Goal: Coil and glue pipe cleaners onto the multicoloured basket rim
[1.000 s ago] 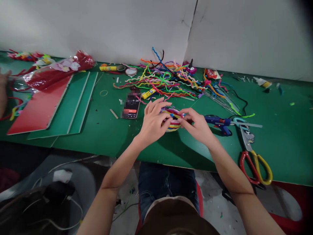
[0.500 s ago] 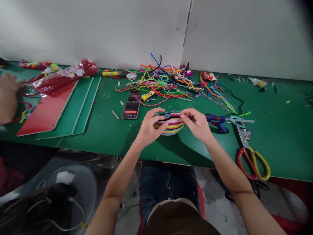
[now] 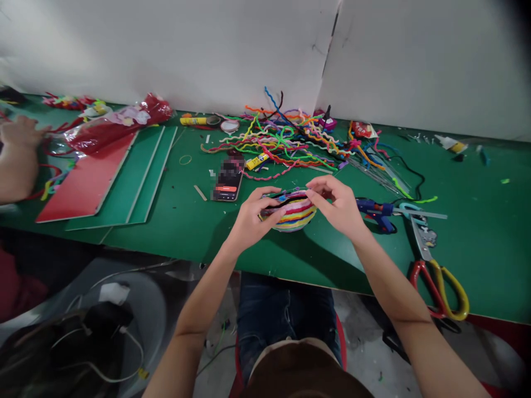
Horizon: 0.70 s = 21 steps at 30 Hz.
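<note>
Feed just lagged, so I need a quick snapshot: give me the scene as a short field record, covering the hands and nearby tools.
left hand: fingers grip pipe-cleaner bowl, left rim
right hand: pinches right rim
right of bowl: glue gun, scissors
behind-left: phone
behind: loose pipe cleaners
far left: another person's hand

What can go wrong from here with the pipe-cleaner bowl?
1. Bowl is pinched only at its rim by left hand and right hand: coils may spread or slip.
2. Glue gun lies right beside the right hand: a brush against it is possible.
3. Scissors lie by the table edge: might get knocked off.
</note>
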Available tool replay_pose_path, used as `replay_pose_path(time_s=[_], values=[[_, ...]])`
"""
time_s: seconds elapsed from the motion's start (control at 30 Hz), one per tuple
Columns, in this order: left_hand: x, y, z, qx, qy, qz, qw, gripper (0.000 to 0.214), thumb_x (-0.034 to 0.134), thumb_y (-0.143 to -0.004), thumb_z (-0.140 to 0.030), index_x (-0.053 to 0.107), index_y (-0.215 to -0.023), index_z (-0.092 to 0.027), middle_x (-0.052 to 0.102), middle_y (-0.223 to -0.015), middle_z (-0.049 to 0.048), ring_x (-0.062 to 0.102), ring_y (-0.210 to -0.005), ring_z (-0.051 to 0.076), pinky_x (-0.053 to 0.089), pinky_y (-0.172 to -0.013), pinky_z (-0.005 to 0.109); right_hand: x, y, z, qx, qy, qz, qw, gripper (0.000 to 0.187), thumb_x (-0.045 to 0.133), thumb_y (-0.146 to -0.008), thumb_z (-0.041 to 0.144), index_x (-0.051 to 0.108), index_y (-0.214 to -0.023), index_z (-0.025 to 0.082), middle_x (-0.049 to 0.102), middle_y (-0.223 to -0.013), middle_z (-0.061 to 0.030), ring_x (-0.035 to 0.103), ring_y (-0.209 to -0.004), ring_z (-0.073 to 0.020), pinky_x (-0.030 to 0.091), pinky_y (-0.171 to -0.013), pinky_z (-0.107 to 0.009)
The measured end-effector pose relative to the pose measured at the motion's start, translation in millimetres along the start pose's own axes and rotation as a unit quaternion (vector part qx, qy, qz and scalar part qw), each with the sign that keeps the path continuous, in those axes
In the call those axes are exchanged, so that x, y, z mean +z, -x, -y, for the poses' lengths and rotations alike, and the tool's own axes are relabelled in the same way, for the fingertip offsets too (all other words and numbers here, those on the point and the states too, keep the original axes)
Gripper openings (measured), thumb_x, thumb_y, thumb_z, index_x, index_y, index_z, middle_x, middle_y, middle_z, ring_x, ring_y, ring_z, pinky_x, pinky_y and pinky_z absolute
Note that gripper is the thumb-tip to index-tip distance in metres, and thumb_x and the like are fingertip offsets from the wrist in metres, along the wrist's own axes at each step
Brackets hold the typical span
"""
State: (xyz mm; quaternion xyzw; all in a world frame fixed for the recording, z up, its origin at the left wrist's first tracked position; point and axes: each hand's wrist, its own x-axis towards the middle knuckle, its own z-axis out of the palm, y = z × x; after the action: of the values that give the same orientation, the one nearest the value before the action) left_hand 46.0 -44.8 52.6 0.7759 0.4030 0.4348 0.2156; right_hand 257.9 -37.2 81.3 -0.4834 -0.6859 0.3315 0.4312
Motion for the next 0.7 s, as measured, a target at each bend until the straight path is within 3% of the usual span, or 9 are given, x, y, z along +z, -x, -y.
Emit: replay_pose_path(time_s=[0.17,0.27,0.33,0.4,0.5,0.53,0.6,0.7], values=[[3.9,-2,-1,0.002,0.004,-0.003,1.0,0.008,0.063,-0.086,-0.025,0.064,-0.086,-0.017,0.065,-0.115,0.0095,0.063,-0.107,0.018,0.054,-0.091,0.035,0,2,-11,-0.012,-0.018,-0.02,1.0,0.015,0.062,-0.083,0.035,0.062,-0.087,0.021,0.064,-0.073,0.0015,0.058,-0.064,-0.011,0.046,-0.059,-0.025],[6.3,-8,-4,0.012,-0.032,0.003,0.999,0.008,0.061,-0.086,-0.024,0.063,-0.087,-0.016,0.066,-0.112,0.0098,0.063,-0.106,0.019,0.053,-0.091,0.038,-5,9,-5,-0.044,-0.006,-0.065,0.997,0.014,0.061,-0.085,0.032,0.061,-0.095,0.022,0.065,-0.081,0.0006,0.061,-0.07,-0.012,0.048,-0.062,-0.025],[6.7,-14,-6,0.03,-0.062,0.016,0.998,0.008,0.059,-0.088,-0.023,0.063,-0.088,-0.016,0.068,-0.108,0.009,0.064,-0.103,0.02,0.053,-0.089,0.039,-11,25,-5,-0.068,0.041,-0.123,0.989,0.013,0.061,-0.086,0.029,0.06,-0.098,0.023,0.065,-0.085,-0.0002,0.061,-0.074,-0.0128,0.047,-0.064,-0.026],[5.4,-19,-7,0.052,-0.087,0.034,0.994,0.011,0.054,-0.09,-0.022,0.063,-0.088,-0.016,0.07,-0.103,0.0081,0.066,-0.099,0.019,0.053,-0.086,0.038,-20,51,-14,-0.089,0.112,-0.204,0.968,0.005,0.062,-0.085,0.025,0.058,-0.086,0.022,0.06,-0.075,0.0014,0.055,-0.065,-0.0117,0.044,-0.059,-0.026],[0.5,-25,-6,0.08,-0.11,0.057,0.989,0.019,0.046,-0.093,-0.02,0.064,-0.087,-0.015,0.072,-0.099,0.0085,0.068,-0.096,0.018,0.055,-0.082,0.035,-36,94,-42,-0.124,0.216,-0.332,0.91,0.035,0.069,-0.078,0.021,0.037,-0.062,0.022,0.038,-0.056,0.0066,0.037,-0.05,-0.0089,0.03,-0.05,-0.025],[-1.8,-27,-6,0.084,-0.115,0.066,0.988,0.02,0.046,-0.093,-0.02,0.064,-0.086,-0.015,0.072,-0.1,0.0089,0.068,-0.096,0.018,0.056,-0.082,0.034,-43,106,-53,-0.115,0.26,-0.363,0.887,0.041,0.072,-0.075,0.024,0.033,-0.061,0.022,0.036,-0.055,0.0069,0.036,-0.05,-0.0095,0.028,-0.05,-0.026],[-6.9,-30,-6,0.088,-0.122,0.091,0.984,0.018,0.048,-0.092,-0.02,0.064,-0.085,-0.015,0.072,-0.104,0.0091,0.069,-0.098,0.019,0.057,-0.082,0.033,-58,120,-74,-0.023,0.307,-0.41,0.858,0.041,0.076,-0.071,0.034,0.036,-0.066,0.023,0.039,-0.062,0.0052,0.039,-0.055,-0.0117,0.032,-0.053,-0.027],[-13.7,-35,-10,0.124,-0.126,0.128,0.976,0.015,0.053,-0.09,-0.021,0.065,-0.082,-0.015,0.073,-0.108,0.0083,0.068,-0.106,0.02,0.057,-0.085,0.031,-80,118,-95,0.122,0.329,-0.39,0.851,0.05,0.076,-0.064,0.053,0.049,-0.09,0.021,0.053,-0.09,-0.0056,0.049,-0.072,-0.0184,0.043,-0.066,-0.034]])
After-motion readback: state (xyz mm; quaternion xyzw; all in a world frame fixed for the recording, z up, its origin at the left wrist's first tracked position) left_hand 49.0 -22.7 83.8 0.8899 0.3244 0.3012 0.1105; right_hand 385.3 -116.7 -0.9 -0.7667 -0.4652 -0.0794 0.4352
